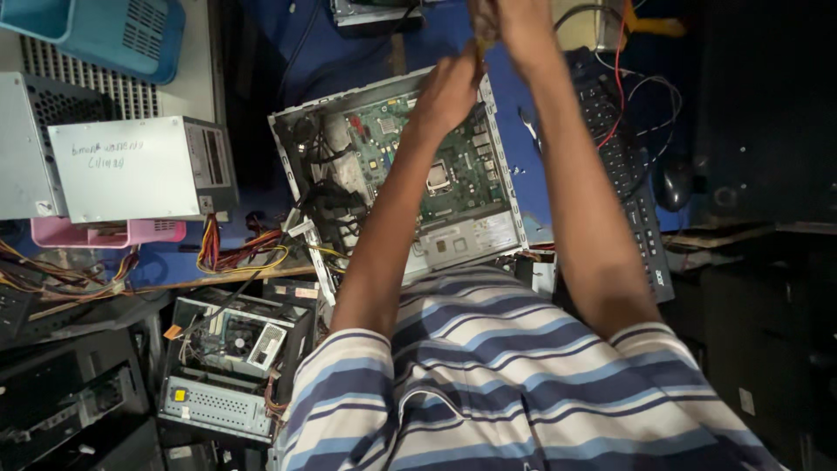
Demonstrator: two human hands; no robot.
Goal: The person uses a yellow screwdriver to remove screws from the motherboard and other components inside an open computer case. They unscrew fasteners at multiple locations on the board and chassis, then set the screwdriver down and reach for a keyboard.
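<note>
An open grey computer case lies on a blue surface, with a green motherboard and a bare processor socket inside. My left hand rests at the far edge of the case over the board, fingers curled. My right hand is just beyond it at the top of the view, closed around a thin yellow-handled tool that points down toward my left hand. The tool's tip is hidden between the two hands. My striped shirt fills the bottom of the view.
A grey power supply box with coloured cables sits left of the case, above a pink tray. A blue basket is top left. A black keyboard and mouse lie right. Another opened unit is lower left.
</note>
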